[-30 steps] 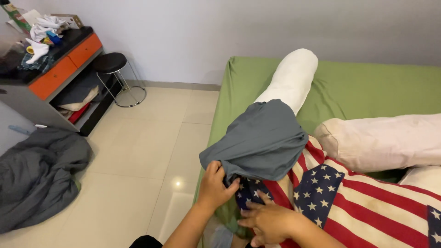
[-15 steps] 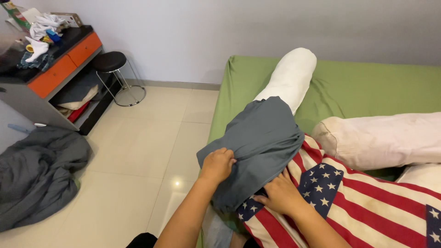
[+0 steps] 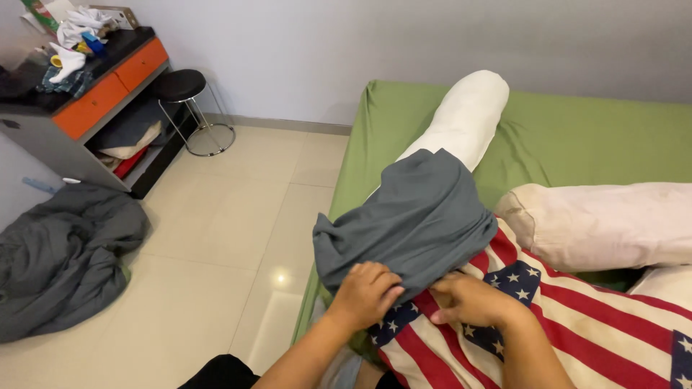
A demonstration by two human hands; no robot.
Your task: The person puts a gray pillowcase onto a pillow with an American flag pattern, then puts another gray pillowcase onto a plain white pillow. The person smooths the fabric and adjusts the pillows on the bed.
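From my head view, my left hand (image 3: 364, 294) pinches the hem of the grey cover (image 3: 407, 223), which lies half-drawn over the white bolster (image 3: 461, 119) on the bed (image 3: 577, 137). My right hand (image 3: 468, 299) grips the hem's underside, fingers closed. Uneven pulling could bunch the fabric.

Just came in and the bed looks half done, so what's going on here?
A person is working a grey cover over a long white bolster on the green-sheeted bed. The left hand grips the cover's open edge, and the right hand is tucked under it, on a stars-and-stripes cloth. The far end is bare.
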